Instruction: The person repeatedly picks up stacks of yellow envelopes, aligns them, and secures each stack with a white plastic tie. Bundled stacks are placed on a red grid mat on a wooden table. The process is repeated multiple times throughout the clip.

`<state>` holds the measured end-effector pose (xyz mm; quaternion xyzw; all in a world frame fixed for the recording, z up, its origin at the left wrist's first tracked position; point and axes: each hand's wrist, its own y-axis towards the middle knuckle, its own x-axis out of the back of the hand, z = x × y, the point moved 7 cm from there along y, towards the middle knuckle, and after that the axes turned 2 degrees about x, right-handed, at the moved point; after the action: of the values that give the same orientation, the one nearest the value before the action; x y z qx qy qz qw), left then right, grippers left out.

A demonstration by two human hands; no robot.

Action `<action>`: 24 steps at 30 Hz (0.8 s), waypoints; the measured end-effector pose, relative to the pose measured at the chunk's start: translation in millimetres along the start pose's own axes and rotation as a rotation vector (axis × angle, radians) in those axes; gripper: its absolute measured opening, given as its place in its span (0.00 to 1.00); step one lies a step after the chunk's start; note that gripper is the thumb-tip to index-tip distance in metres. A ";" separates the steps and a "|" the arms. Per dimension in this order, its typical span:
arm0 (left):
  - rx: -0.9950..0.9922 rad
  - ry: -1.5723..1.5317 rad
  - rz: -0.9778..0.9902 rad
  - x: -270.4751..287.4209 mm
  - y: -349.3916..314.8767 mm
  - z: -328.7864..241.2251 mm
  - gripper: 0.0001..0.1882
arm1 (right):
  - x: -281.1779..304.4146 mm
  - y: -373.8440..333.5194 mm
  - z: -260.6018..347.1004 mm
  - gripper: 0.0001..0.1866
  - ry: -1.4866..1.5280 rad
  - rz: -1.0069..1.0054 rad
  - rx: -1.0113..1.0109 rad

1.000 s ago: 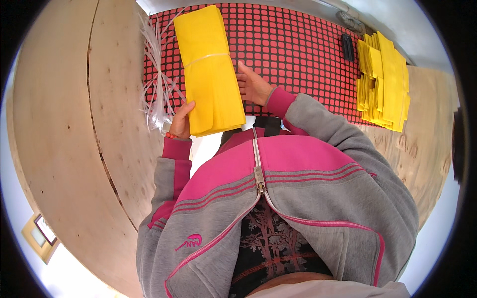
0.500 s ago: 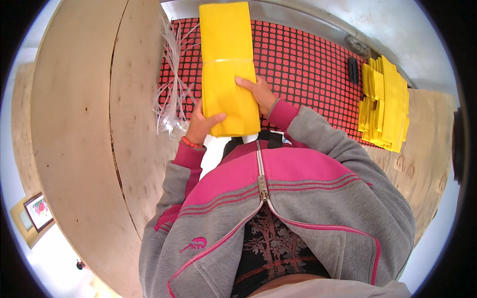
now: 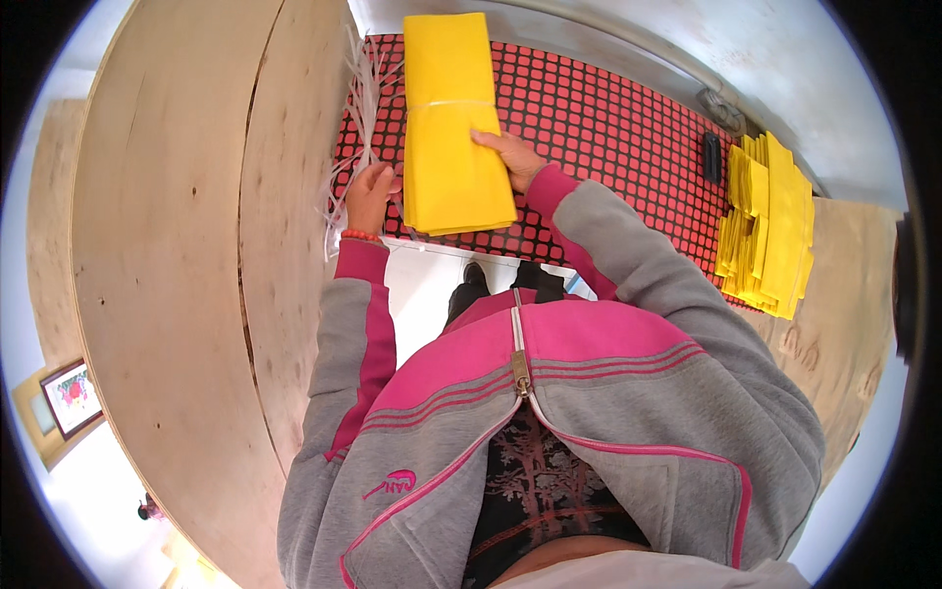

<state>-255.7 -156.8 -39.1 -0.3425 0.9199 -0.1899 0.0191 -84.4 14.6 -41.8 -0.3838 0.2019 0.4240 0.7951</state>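
Note:
A long bundle of folded yellow sheets (image 3: pixel 453 162), with a pale band around its middle, lies on the red-and-black checked surface in front of me. My right hand (image 3: pixel 512 157) grips its right edge, thumb on top and fingers out of sight below. Left of the bundle, my left hand (image 3: pixel 367 199) is closed, thumb and fingertips together among thin clear plastic strips (image 3: pixel 363 103). It appears to pinch one strip, though the fingers partly cover it. The loose strips run in a tangle along the left side of the checked surface.
A wooden board (image 3: pixel 167 226) borders the left side. At the right, stacks of folded yellow sheets (image 3: pixel 770 226) sit beside a small black object (image 3: pixel 711 157). A pipe (image 3: pixel 628 49) runs along the wall behind. The checked surface's near edge (image 3: pixel 471 253) is close to my body.
My left hand has let go of the bundle and moved up and left to the clear strips. The bundle now lies lower on the surface, with my right hand still on it.

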 end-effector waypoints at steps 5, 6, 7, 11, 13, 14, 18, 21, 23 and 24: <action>-0.145 0.166 -0.022 -17.5 67.4 -32.5 0.10 | 7.2 -29.7 32.2 0.22 0.018 -0.046 0.132; -0.114 0.205 -0.003 -25.8 85.6 -33.8 0.09 | 2.6 -40.3 37.6 0.21 0.056 0.029 0.176; -0.095 0.240 0.017 -33.4 103.1 -34.2 0.09 | 9.6 -48.3 35.9 0.21 0.009 -0.081 0.157; 0.025 0.139 0.144 -46.8 161.4 -28.1 0.12 | 20.0 -73.0 32.9 0.20 -0.007 -0.147 0.151; -0.054 0.102 0.070 -36.6 177.4 -32.4 0.14 | 27.3 -80.8 26.4 0.20 -0.027 -0.181 0.124; -0.140 0.086 -0.010 -28.5 179.7 -36.3 0.15 | 27.5 -82.3 22.3 0.21 0.014 -0.161 0.122; -0.263 -0.086 -0.139 -3.1 165.7 -44.0 0.18 | 26.1 -74.9 12.1 0.21 -0.022 -0.179 0.141; -0.232 0.150 -0.082 -3.9 133.3 -49.1 0.17 | 13.1 -59.5 13.0 0.22 -0.080 -0.147 0.135; -0.199 0.662 -0.033 -10.5 97.6 -46.6 0.15 | 0.2 -46.3 20.2 0.23 -0.097 -0.072 0.124; -0.228 0.881 -0.032 -15.7 76.5 -45.2 0.15 | -3.8 -39.2 24.3 0.23 -0.116 -0.076 0.114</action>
<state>-298.8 -78.6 -26.4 -0.2432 0.8500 -0.2150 -0.4148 -54.2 18.0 -7.0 -0.3200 0.1645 0.4028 0.8416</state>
